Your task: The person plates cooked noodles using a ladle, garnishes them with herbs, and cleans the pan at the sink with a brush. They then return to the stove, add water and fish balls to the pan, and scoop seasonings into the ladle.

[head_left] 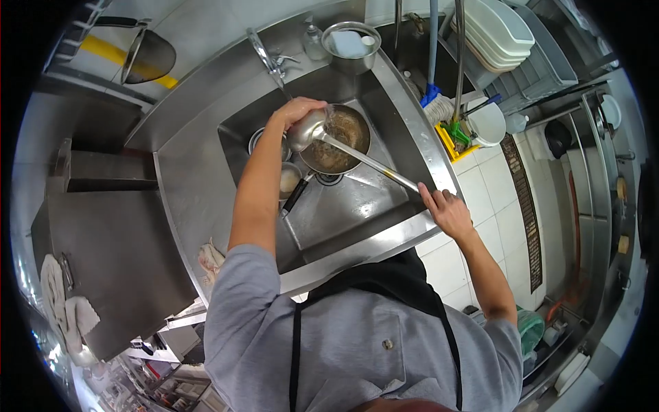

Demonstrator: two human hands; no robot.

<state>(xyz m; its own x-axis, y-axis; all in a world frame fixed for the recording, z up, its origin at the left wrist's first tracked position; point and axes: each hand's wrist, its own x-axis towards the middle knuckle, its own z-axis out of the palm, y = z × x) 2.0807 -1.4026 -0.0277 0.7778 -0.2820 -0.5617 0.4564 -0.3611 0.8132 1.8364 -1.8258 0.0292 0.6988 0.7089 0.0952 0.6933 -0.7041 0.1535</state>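
Observation:
A long-handled steel ladle slants across the sink, its bowl over the left rim of a frying pan. My right hand is closed around the far end of the handle, above the sink's front right edge. At the bowl, my left hand grips the far side; some of its fingers are hidden. Brown, murky liquid lies in the pan, which rests in the sink with its black handle pointing toward me. To its left, partly under my left arm, are metal bowls, one with cloudy liquid.
The faucet stands behind my left hand. A steel bowl with a pale blue block and a soap bottle sit at the back ledge. Mops, a white bucket and stacked tubs are on the right. A strainer hangs upper left.

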